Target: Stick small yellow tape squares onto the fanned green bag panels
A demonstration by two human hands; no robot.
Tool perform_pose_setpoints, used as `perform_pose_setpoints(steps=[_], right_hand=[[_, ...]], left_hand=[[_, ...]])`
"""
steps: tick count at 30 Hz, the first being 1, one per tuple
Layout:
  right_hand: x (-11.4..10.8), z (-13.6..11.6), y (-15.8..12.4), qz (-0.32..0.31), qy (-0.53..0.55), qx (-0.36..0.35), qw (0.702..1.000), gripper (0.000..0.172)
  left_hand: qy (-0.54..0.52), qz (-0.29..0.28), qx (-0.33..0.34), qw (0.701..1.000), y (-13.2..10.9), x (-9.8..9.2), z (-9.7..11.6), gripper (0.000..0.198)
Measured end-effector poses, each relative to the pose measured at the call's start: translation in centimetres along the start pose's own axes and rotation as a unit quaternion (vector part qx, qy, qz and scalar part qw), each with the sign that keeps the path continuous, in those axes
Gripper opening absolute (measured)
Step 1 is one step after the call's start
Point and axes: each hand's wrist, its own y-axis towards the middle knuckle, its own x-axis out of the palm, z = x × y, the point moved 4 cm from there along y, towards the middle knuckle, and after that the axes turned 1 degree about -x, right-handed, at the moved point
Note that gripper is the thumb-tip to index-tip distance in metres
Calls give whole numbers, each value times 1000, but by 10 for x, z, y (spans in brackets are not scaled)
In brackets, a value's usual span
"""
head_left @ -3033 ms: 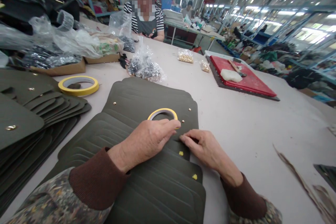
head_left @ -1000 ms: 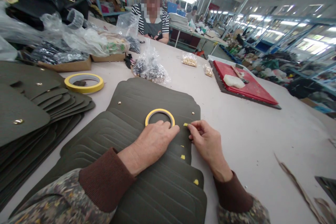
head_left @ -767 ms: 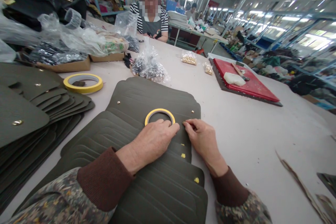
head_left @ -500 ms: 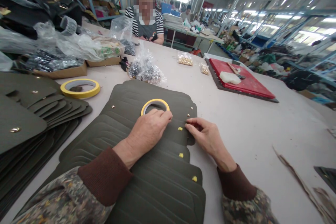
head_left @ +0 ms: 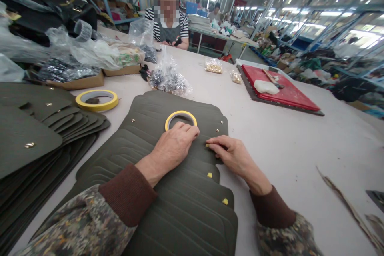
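Observation:
My left hand (head_left: 177, 142) is closed on the near rim of a yellow tape roll (head_left: 168, 119), over dark olive panels (head_left: 168, 184) laid overlapping in a stack. My right hand (head_left: 229, 150) pinches a small piece of yellow tape (head_left: 207, 145) at the right edge of a panel, thumb and forefinger together. Closer to me, another yellow tape piece (head_left: 209, 175) and a third yellow piece (head_left: 225, 201) stick to the panel edges. Small gold metal studs (head_left: 217, 130) show on the top panel.
At left lies a pile of olive flaps (head_left: 27, 124) with gold fittings, beside a second yellow tape roll (head_left: 97, 107). Beyond are a clear bag of hardware (head_left: 168, 78), bags of gold parts (head_left: 213, 66) and a red board (head_left: 276, 90) with a hammer. A co-worker (head_left: 168, 24) sits opposite.
My right hand has shifted slightly left, its fingertips moving from beside the nearest tape piece onto it. My left hand stays on the tape roll. The whole view has shifted a little.

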Motion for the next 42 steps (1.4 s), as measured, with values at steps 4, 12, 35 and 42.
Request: perform_pose_setpoints(steps=[4, 12, 35, 42], right_hand=[[-4, 2, 1, -19, -50, -35, 998, 17], [-3, -5, -1, -23, -125, -15, 992, 20], [-11, -40, -9, 84, 111, -95, 986, 18], [-6, -46, -10, 119, 15, -135, 984, 15]], left_hand=[[5, -2, 0, 1000, 0, 0, 0, 15], [16, -6, 3, 1000, 2, 0, 0, 15], [-165, 20, 78, 983, -20, -6, 13, 43], [-140, 14, 63, 988, -20, -7, 14, 37]])
